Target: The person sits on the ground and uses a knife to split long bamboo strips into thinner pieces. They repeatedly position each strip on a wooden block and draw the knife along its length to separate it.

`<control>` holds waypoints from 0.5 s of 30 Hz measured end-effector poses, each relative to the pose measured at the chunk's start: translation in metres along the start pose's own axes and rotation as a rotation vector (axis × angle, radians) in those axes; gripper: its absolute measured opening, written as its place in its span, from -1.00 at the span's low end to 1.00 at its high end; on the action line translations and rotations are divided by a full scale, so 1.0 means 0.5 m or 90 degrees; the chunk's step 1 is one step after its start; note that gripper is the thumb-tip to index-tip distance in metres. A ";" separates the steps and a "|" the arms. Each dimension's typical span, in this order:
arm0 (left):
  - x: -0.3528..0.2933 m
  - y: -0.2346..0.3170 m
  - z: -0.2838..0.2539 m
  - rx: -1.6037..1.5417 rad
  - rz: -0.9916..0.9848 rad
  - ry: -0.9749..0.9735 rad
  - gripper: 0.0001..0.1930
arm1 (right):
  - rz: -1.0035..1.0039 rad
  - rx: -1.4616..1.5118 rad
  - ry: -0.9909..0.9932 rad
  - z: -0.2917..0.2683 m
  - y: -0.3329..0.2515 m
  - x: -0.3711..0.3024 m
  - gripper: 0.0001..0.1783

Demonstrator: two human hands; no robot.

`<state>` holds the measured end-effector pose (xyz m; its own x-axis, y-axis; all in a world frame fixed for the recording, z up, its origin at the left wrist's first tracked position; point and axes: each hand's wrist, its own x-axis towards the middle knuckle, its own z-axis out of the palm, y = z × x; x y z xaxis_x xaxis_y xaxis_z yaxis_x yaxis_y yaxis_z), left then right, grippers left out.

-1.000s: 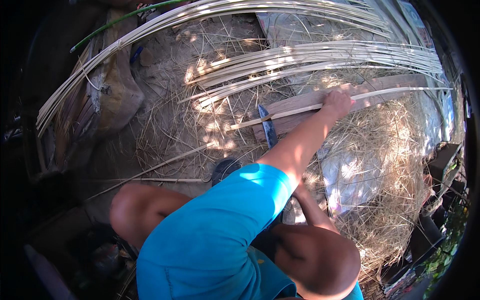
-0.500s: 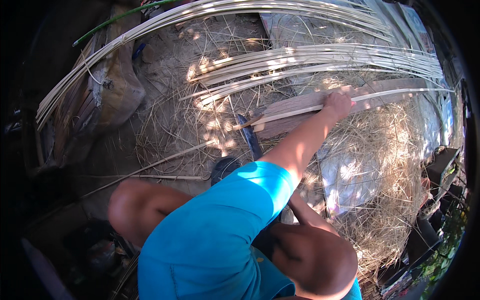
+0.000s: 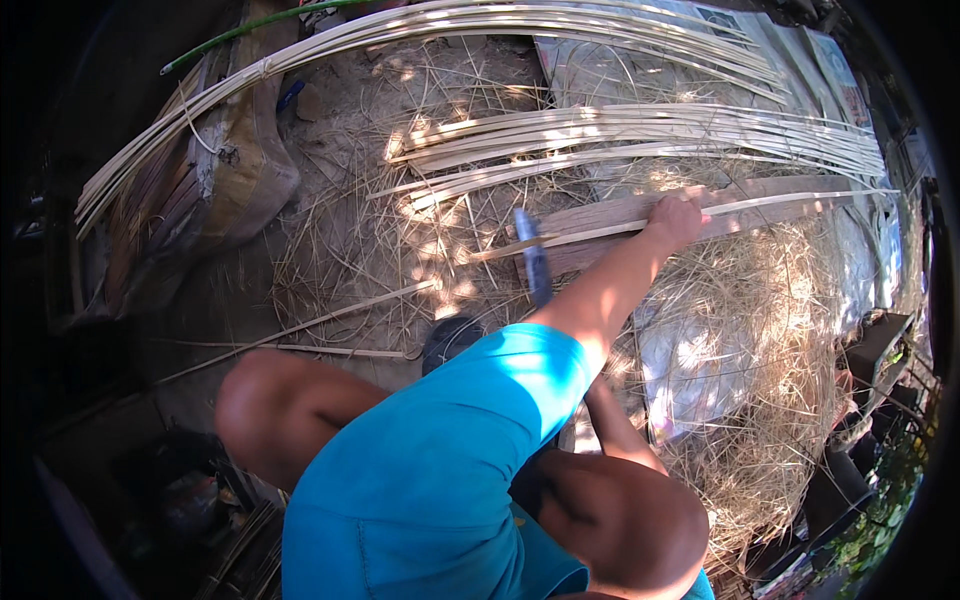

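My left arm, in a blue sleeve, stretches across to the right. My left hand (image 3: 678, 220) is closed on a long pale bamboo strip (image 3: 790, 198), pressing it along a wooden plank (image 3: 590, 218). The strip's near-left end sticks out past the plank's left end. A knife (image 3: 534, 262) crosses the strip there, its dark blade pointing away from me. Its handle is hidden beneath my left arm. My right forearm (image 3: 625, 430) runs under the left arm toward the knife; my right hand's fingers are hidden there.
Split bamboo strips (image 3: 600, 130) lie in a bundle beyond the plank, with a longer bundle (image 3: 400, 28) farther back. Thin shavings (image 3: 780, 300) cover the ground and sheet at right. A loose strip (image 3: 310, 322) lies left, near my knee. A wrapped wooden piece (image 3: 240, 160) stands at far left.
The knife blade has moved right along the strip, closer to my left hand, and stands a little more upright. My left hand keeps its place on the strip. The view has shifted slightly.
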<state>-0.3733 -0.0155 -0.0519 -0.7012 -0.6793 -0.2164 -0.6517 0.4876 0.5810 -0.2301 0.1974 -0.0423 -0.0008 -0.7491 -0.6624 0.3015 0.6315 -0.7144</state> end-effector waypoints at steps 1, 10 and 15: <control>-0.001 0.001 -0.019 0.000 0.006 -0.017 -0.41 | -0.011 -0.008 -0.003 0.003 0.000 0.005 -0.67; -0.087 -0.118 -0.207 0.356 0.210 0.004 -0.60 | -0.055 0.084 0.156 -0.012 -0.033 -0.012 -0.78; -0.317 -0.227 -0.427 0.360 -0.040 -0.525 -0.20 | -0.239 -0.599 0.365 -0.198 -0.081 -0.091 -0.37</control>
<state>-0.1264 -0.0804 0.0841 -0.5027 -0.2238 -0.8350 -0.5853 0.7990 0.1382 -0.3364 0.2255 -0.0056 -0.4441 -0.8718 -0.2068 -0.6362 0.4693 -0.6124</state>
